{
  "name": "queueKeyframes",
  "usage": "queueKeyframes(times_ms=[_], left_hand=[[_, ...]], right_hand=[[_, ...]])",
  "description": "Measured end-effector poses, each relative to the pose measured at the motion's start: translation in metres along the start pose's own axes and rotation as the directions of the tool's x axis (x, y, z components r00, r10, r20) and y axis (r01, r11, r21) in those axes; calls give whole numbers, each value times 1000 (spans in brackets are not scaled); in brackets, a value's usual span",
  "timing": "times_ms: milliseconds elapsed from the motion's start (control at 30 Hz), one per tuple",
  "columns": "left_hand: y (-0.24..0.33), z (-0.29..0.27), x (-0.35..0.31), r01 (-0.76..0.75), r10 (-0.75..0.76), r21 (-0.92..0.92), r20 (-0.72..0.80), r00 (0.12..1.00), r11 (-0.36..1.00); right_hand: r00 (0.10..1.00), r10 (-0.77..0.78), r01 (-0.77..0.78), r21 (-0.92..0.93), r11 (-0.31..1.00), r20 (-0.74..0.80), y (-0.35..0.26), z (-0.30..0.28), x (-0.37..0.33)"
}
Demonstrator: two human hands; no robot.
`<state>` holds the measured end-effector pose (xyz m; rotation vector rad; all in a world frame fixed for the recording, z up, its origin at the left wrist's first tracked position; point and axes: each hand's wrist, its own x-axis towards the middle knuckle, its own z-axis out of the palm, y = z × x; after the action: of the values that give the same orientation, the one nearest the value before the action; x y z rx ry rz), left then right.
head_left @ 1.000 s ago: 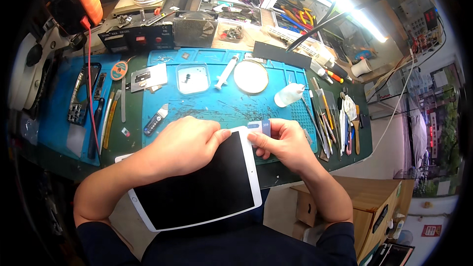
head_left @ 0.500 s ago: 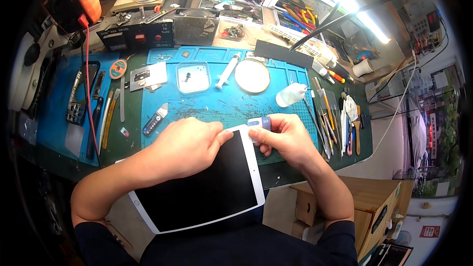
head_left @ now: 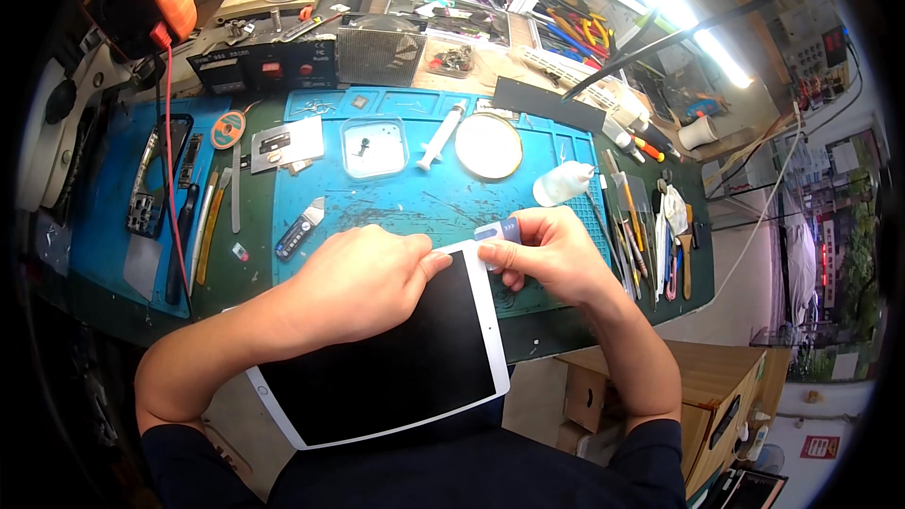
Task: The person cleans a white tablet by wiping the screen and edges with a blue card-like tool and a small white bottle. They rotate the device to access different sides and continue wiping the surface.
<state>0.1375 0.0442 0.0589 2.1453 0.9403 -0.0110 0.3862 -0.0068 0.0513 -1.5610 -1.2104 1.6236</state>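
Observation:
A white-framed tablet with a dark screen leans between my body and the bench's front edge. My left hand is closed over its far edge, the thumb lying on the screen side; the fingers behind are hidden. At the tablet's far right corner, my right hand pinches a thin blue-and-white pry card between thumb and fingers. The card touches the corner; whether its edge sits inside the seam I cannot tell. A utility knife lies on the blue mat beyond my left hand.
Beyond my hands are a clear tray with small parts, a syringe, a round lid and a squeeze bottle. Several hand tools lie right of the mat. A phone frame and a red cable are at left.
The view has shifted slightly, moving the bench things a little to the right. Both hands keep their grips on the tablet and the card, with hardly any movement.

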Motion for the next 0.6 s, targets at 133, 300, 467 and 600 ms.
queueKeyframes(times_ms=[133,300,467,600], left_hand=[[0,0,0,3,-2,-10,6,1000,1000],[-1,1,0,0,0,-12,7,1000,1000],[0,0,0,6,-6,-11,6,1000,1000],[0,0,0,0,0,-7,4,1000,1000]], right_hand=[[999,17,-14,-86,996,35,-4,-6,5],[999,23,-17,-156,988,36,-10,-5,7],[1000,-15,18,-166,986,19,-8,-5,6],[998,-9,22,-227,974,59,-13,-9,9]])
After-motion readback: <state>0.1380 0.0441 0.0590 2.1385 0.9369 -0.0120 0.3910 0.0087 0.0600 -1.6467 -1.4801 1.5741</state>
